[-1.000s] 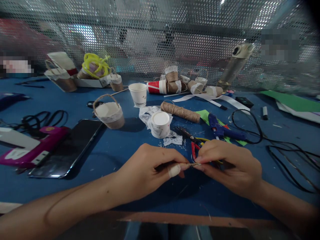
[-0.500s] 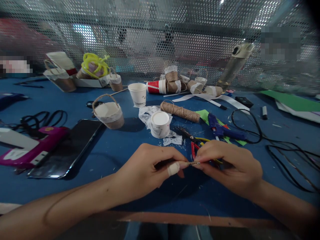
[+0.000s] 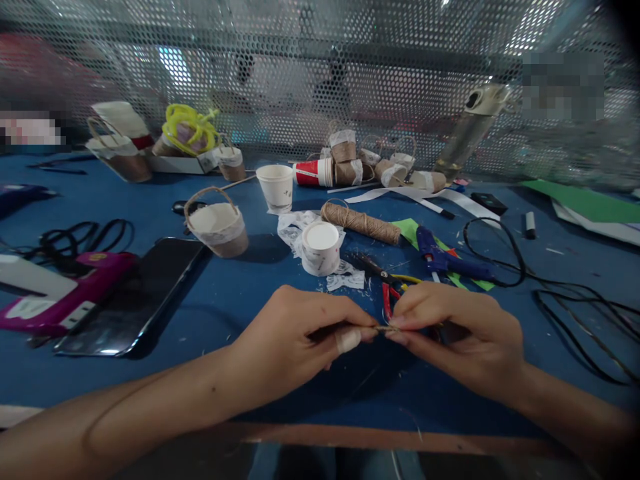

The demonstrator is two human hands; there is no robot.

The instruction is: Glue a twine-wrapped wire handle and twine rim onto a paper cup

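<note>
My left hand (image 3: 301,337) and my right hand (image 3: 465,337) meet above the near part of the table. Between their pinched fingertips runs a short brown strand of twine (image 3: 385,329), its ends hidden by the fingers. A pale bandage (image 3: 349,341) wraps my left thumb. Just beyond the hands lie red-and-yellow-handled pliers (image 3: 383,275), partly covered by my right hand. A small white paper cup (image 3: 321,248) rests upside down on white lace (image 3: 290,230). Behind it is a roll of twine (image 3: 361,223).
A twine-handled basket (image 3: 225,233) stands left, near a phone (image 3: 135,293) and a purple-and-white tool (image 3: 75,297). Right of the pliers sit a blue glue gun (image 3: 457,265) and a black cable (image 3: 565,340). Small baskets (image 3: 343,147) and a bottle (image 3: 467,130) line the mesh panel.
My fingertips have shifted slightly along the twine, and my left fingers have curled in a little. The things on the table have stayed put.
</note>
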